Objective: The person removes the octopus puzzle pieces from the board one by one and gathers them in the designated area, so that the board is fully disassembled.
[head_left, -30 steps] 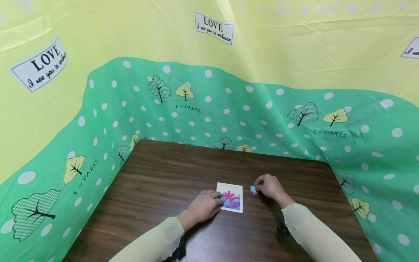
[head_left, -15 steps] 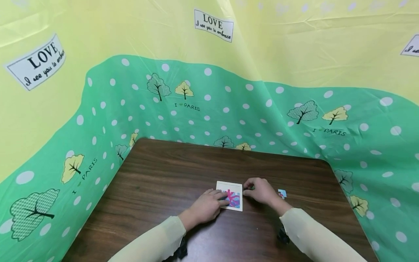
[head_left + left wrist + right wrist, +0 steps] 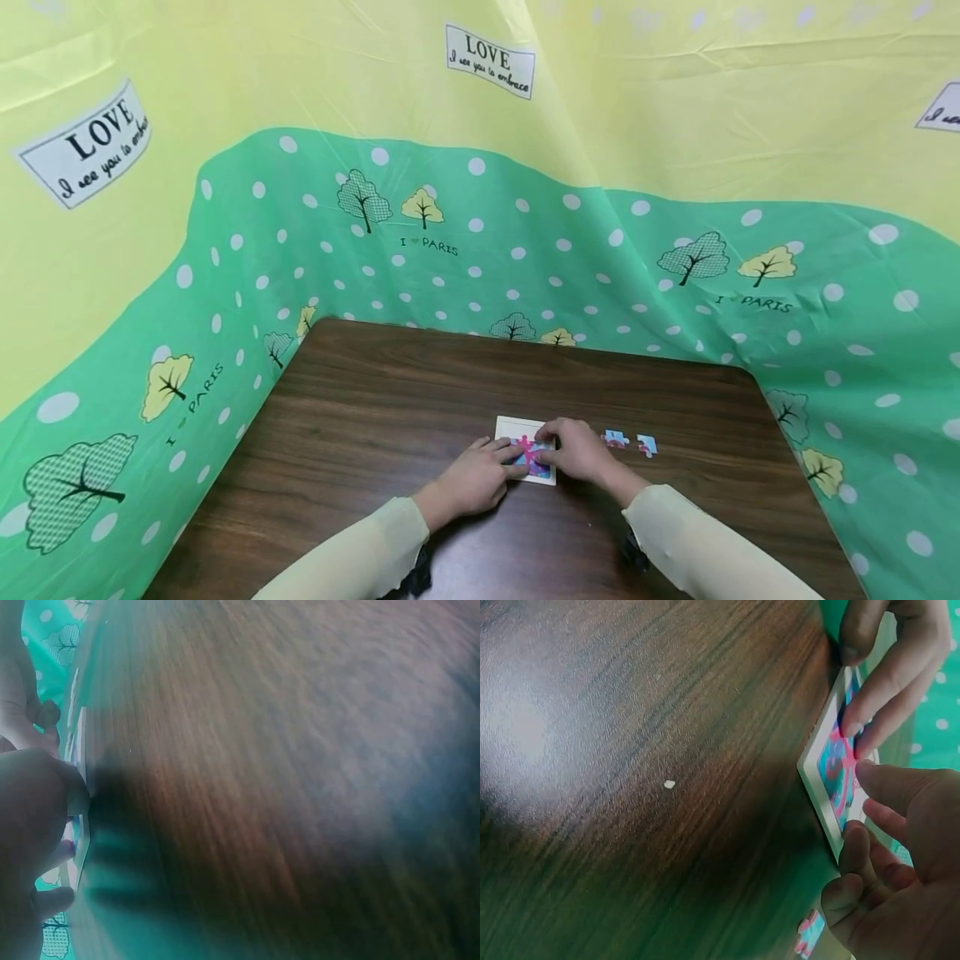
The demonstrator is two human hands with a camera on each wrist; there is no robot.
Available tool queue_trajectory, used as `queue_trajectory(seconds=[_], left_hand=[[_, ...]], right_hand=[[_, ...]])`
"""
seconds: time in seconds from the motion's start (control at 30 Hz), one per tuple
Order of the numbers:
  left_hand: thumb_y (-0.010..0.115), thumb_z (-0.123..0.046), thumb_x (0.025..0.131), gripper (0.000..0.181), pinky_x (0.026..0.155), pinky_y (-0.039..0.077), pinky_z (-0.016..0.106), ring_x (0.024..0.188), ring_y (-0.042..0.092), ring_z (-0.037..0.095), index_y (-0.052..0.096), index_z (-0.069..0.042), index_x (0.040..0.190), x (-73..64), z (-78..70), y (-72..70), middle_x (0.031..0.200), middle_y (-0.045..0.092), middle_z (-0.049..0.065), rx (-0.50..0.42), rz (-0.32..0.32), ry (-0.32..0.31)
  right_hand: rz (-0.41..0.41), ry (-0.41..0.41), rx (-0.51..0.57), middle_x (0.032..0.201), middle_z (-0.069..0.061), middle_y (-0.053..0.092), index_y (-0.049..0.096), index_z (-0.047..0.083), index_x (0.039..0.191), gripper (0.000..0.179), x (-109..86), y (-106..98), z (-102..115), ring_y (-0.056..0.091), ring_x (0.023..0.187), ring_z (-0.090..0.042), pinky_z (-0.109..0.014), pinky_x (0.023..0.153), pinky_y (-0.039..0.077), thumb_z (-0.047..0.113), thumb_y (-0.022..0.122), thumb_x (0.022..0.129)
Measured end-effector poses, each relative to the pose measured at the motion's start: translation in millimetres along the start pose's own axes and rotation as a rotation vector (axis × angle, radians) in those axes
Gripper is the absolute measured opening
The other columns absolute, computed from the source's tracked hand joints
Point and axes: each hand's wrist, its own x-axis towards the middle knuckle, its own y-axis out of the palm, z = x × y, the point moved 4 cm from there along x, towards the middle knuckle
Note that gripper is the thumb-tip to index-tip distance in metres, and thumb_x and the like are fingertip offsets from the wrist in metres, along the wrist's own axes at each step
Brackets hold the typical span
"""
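A small jigsaw puzzle [image 3: 535, 469] with a pink figure on blue and purple lies in a white-rimmed tray [image 3: 512, 424]. My left hand [image 3: 474, 477] rests on its left side, fingers extended over the picture. From the right, my right hand [image 3: 579, 450] reaches over the tray's edge, thumb and index finger curled at a puzzle piece that they mostly hide. In the right wrist view the right thumb [image 3: 889, 784] touches the picture near the left hand's fingertips [image 3: 855, 724]. The left wrist view shows little of the puzzle behind the left hand [image 3: 37, 802].
Two loose puzzle pieces lie right of the tray, a nearer piece [image 3: 617, 438] and a farther piece [image 3: 647, 445]. A tiny white speck [image 3: 669, 784] sits on the dark wooden table [image 3: 405, 375]. A patterned green and yellow curtain [image 3: 450, 208] stands behind the table.
My right hand has carried a puzzle piece leftward from beside the tray onto its right part, uncovering two loose pieces. My left hand has shifted slightly right over the puzzle.
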Motion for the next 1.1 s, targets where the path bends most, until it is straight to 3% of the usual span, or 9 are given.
queue_trajectory(seconds=[0.4, 1.1], left_hand=[[0.062, -0.027, 0.101, 0.038, 0.106, 0.053, 0.044, 0.135, 0.058, 0.028, 0.067, -0.035, 0.137, 0.1, -0.2, -2.9, 0.149, 0.059, 0.002, -0.035, -0.036, 0.011], [0.062, -0.026, 0.102, 0.033, 0.098, 0.057, 0.049, 0.133, 0.060, 0.028, 0.070, -0.036, 0.133, 5.7, -2.7, 1.3, 0.145, 0.062, 0.000, -0.034, -0.038, -0.031]], right_hand=[[0.000, 0.014, -0.047, 0.097, 0.000, 0.070, 0.080, 0.014, 0.100, 0.022, 2.9, 7.0, 2.5, 0.064, 0.090, -0.017, -0.044, 0.083, 0.056, 0.022, 0.087, 0.082], [0.026, 0.057, -0.041, 0.097, 0.000, 0.065, 0.074, 0.016, 0.097, 0.019, 4.8, 6.8, 1.8, 0.057, 0.086, -0.017, -0.043, 0.082, 0.055, 0.019, 0.086, 0.083]])
